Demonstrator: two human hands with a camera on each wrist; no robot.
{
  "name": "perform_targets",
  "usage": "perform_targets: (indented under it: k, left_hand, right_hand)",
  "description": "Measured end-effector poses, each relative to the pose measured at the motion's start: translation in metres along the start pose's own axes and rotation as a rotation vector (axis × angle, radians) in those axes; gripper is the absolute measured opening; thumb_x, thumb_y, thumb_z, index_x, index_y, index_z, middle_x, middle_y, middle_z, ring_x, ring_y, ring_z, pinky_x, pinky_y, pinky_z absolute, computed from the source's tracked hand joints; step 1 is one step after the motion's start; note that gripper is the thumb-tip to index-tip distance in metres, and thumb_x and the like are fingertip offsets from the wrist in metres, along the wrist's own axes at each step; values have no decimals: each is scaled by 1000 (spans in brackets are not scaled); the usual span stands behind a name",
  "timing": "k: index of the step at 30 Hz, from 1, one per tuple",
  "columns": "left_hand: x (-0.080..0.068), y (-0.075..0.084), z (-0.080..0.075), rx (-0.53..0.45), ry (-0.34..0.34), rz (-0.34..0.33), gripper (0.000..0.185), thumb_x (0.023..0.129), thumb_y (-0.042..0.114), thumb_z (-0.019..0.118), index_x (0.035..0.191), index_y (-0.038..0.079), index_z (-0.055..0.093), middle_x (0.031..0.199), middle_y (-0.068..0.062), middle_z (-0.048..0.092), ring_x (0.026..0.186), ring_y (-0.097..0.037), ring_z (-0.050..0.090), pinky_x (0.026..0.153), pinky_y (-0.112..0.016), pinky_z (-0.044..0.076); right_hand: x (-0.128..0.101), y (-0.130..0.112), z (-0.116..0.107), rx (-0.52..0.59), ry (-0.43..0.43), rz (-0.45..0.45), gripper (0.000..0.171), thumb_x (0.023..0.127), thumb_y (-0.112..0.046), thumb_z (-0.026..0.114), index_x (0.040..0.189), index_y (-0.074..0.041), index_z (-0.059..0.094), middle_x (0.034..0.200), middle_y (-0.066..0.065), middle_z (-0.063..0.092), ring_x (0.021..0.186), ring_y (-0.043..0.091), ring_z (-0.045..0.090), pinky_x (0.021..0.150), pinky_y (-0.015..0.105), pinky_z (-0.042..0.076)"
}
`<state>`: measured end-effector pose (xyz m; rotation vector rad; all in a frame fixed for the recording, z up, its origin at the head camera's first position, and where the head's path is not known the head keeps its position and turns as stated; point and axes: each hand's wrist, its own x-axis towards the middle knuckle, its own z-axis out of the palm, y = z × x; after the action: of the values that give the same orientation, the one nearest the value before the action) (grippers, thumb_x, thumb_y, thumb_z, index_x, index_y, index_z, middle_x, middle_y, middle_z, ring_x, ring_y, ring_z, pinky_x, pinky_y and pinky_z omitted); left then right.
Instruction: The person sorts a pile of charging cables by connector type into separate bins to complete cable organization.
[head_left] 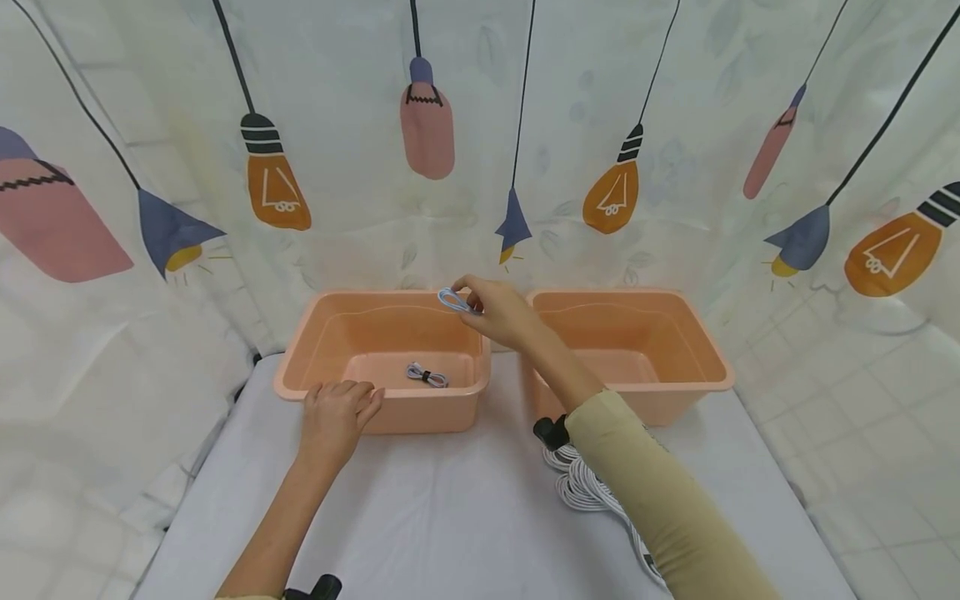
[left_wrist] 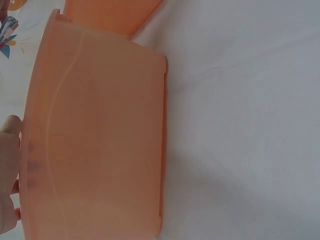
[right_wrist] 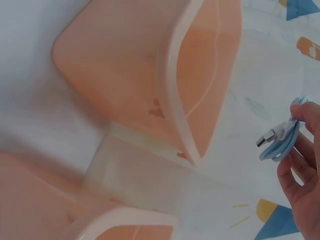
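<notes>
Over the right end of the left peach bin (head_left: 382,414), my right hand (head_left: 498,312) pinches a coiled light-blue USB cable (right_wrist: 282,141) between thumb and fingers. Its metal USB plug sticks out in the right wrist view. My left hand (head_left: 333,417) holds the front rim of the same bin, fingers bent over the edge; part of that hand is cut off in the left wrist view. On the bin's floor lies a bundled grey-white cable (head_left: 427,376) with a black tie.
A second peach bin (head_left: 697,388) stands to the right, partly behind my right forearm. In front of it, several looped white cables (head_left: 585,487) lie on the white-covered table (head_left: 427,517), partly under my sleeve. A printed curtain (head_left: 360,250) hangs behind the bins.
</notes>
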<state>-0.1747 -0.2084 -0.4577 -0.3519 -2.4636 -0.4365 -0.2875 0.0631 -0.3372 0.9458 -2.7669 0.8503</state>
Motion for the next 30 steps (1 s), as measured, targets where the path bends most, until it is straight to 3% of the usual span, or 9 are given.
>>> perform_targets:
  k: [18, 21, 30]
  left_hand:
    - [1, -1, 1, 8, 2, 3, 18, 90, 15, 82, 94, -2, 78, 91, -19, 78, 87, -45, 73, 93, -74, 49]
    - [1, -1, 1, 5, 6, 2, 18, 90, 15, 83, 94, -2, 78, 91, -19, 78, 88, -45, 73, 93, -74, 49]
    - [0, -3, 2, 8, 16, 15, 18, 89, 15, 83, 93, -2, 78, 91, -18, 78, 87, -45, 73, 92, -75, 49]
  right_hand:
    - [36, -7, 17, 89, -25, 79, 38, 101, -10, 71, 138, -6, 61, 104, 14, 77, 89, 23, 70, 78, 29, 54]
    - [38, -6, 20, 95, -25, 82, 42, 102, -12, 71, 142, -6, 58, 106, 15, 76, 86, 24, 72, 76, 28, 56]
    - [32, 2, 13, 55, 18, 63, 46, 100, -19, 75, 142, -6, 60, 111, 16, 77, 98, 29, 72, 86, 37, 58]
